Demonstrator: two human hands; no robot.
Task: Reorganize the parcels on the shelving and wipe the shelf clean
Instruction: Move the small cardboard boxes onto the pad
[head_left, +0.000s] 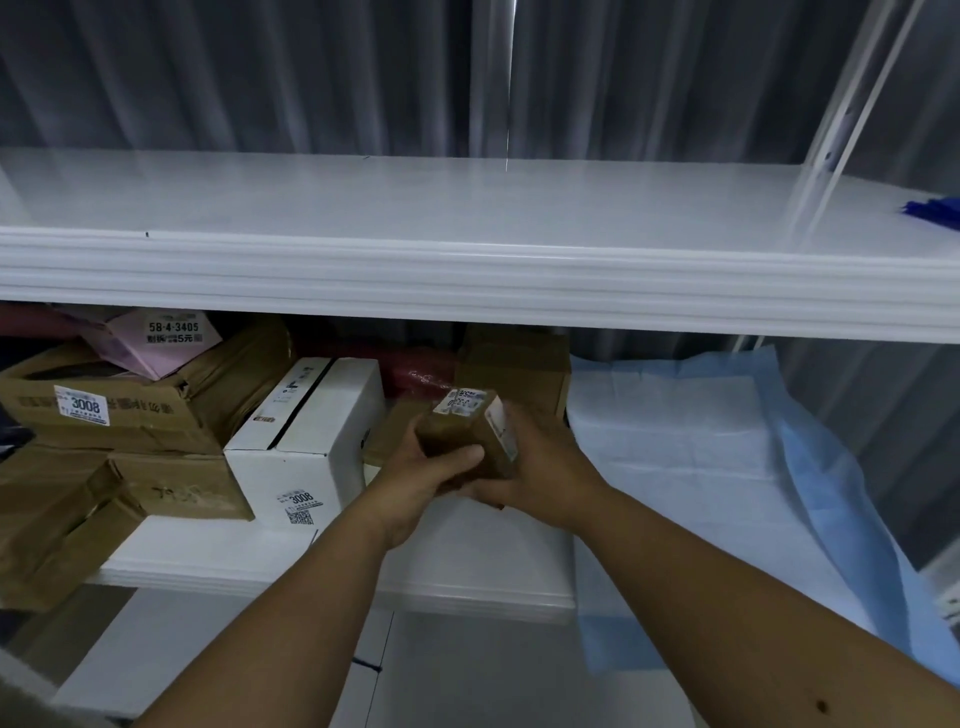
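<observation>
A small brown cardboard parcel (467, 428) with white labels is held in front of the lower shelf (332, 569). My left hand (415, 480) grips its near left side, thumb across the front. My right hand (540, 467) grips its right side and underside. On the lower shelf to the left sit a white box (306, 441) marked 3008, a brown box (124, 410) also marked 3008, a pink parcel (156, 338) on top of it, and more brown boxes (104, 499). The upper shelf (467, 218) is a bare white board.
A light blue sheet (701, 441) covers the right part of the lower shelf and hangs over its edge. A blue thing (935, 210) lies at the far right of the upper shelf. A brown box (514, 364) and a red bag (421, 371) sit behind the held parcel.
</observation>
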